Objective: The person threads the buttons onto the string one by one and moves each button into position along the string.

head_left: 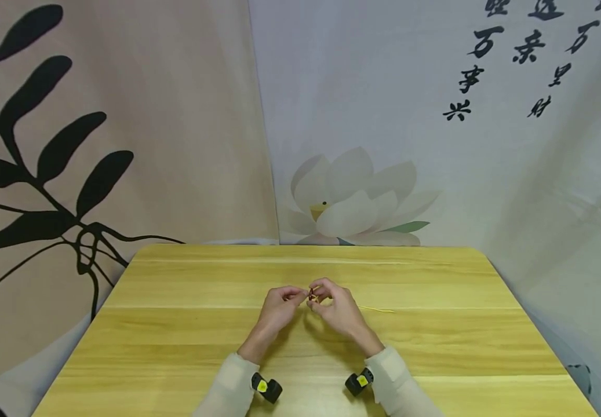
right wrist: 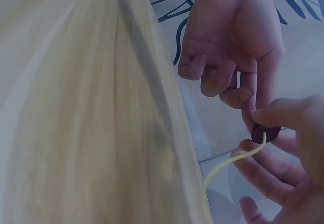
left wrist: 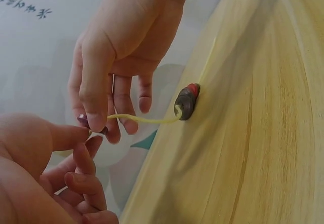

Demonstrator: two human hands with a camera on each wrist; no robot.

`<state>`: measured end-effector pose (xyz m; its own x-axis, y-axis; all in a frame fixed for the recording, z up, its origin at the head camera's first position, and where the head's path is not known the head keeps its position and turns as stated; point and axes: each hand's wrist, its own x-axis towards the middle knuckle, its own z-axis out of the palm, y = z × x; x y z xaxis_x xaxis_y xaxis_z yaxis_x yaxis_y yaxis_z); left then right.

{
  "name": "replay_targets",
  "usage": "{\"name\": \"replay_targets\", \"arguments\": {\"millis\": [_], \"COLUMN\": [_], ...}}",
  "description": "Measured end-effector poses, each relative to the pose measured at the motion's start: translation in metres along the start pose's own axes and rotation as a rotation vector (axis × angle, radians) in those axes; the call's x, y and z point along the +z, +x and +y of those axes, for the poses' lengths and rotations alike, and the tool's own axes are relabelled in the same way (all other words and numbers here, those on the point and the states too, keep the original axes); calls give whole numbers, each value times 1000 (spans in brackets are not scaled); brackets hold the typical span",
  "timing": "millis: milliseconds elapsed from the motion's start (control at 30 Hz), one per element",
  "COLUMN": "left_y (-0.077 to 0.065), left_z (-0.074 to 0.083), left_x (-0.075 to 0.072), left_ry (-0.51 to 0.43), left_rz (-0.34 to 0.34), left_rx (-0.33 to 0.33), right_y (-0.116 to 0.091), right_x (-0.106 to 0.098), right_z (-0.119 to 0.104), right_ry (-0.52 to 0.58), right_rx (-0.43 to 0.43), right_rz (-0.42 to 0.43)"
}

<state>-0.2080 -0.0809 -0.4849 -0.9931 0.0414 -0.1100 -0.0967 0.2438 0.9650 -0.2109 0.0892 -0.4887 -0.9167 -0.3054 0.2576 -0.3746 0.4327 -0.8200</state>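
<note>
A dark reddish-brown button (right wrist: 266, 133) is pinched between the thumb and fingers of my right hand (head_left: 338, 307). Through it runs a yellow string (left wrist: 144, 120). Right beside the button, my left hand (head_left: 279, 307) pinches a short bit of the string between thumb and index finger, the tip mostly hidden by the fingers. Its other fingers are curled. In the left wrist view, several dark buttons and a red one (left wrist: 193, 88) lie stacked together on the table, threaded on the same string.
The wooden table (head_left: 175, 353) has its far edge against hanging cloths, one with a black plant print (head_left: 50, 156), the other with a pale lotus (head_left: 352, 197). A loose length of yellow string (head_left: 378, 310) lies to the right of the hands.
</note>
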Motion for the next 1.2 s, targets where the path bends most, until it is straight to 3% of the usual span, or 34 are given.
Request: {"name": "replay_targets", "arguments": {"millis": [300, 1200], "left_y": [-1, -3], "left_z": [2, 4], "left_x": [1, -10], "left_ry": [13, -26], "left_rz": [36, 50], "left_rx": [1, -8], "right_y": [0, -1], "right_x": [1, -2], "right_z": [1, 2], "right_ry": [8, 11], "right_rx": [-13, -8], "right_rz": [-2, -28]}}
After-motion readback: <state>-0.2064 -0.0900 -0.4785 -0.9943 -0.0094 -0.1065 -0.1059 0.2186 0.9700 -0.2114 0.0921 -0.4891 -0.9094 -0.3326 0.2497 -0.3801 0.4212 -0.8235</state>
